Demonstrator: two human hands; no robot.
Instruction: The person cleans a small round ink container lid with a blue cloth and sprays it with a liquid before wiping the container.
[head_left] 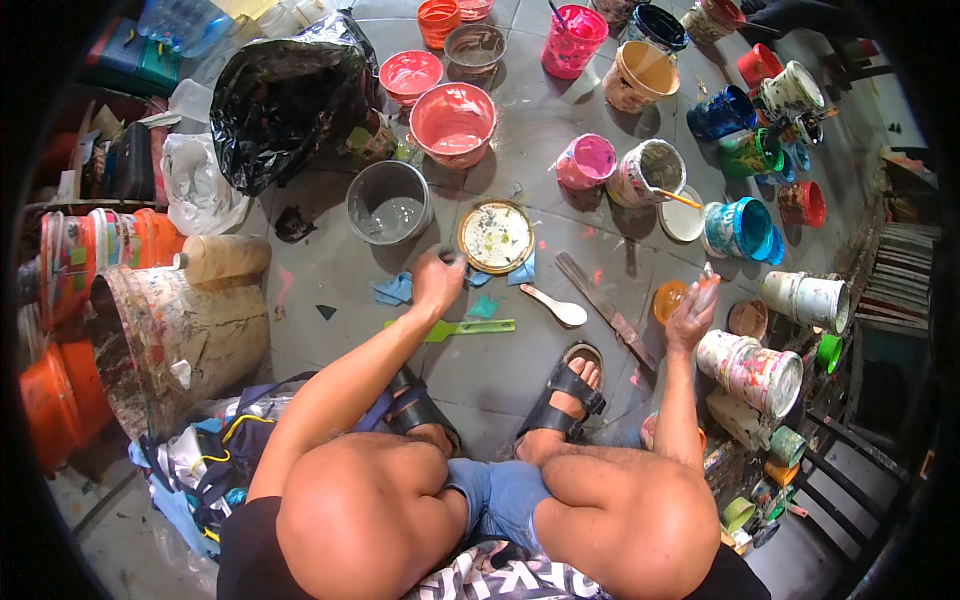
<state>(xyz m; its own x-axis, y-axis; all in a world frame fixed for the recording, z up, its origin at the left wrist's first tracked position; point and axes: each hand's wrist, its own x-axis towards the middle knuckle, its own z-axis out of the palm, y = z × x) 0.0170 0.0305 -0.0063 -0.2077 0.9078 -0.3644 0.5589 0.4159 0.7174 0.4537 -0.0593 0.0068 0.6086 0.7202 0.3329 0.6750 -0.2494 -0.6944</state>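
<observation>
- Head view: seated low among paint-smeared buckets. Left hand (438,280) curled, fingertips at the round paint-splattered metal lid (496,237) at one o'clock, seemingly steadying it.
- Right hand (692,315) closed around a small pale stick-like object (708,283), too blurred to identify, raised beside the orange plastic cup (668,299).
- Flat green plastic spatula (458,328) lying on the grey floor at six o'clock of the left hand.

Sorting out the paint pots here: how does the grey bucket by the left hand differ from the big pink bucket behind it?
The grey bucket is grey inside and out and holds pale grey paint; the pink bucket is pink and smeared with pink and white paint. The grey bucket stands nearer the left hand, the pink bucket farther off, beside a black plastic bag. Both are round, open, upright and stand on the tiled floor.
</observation>
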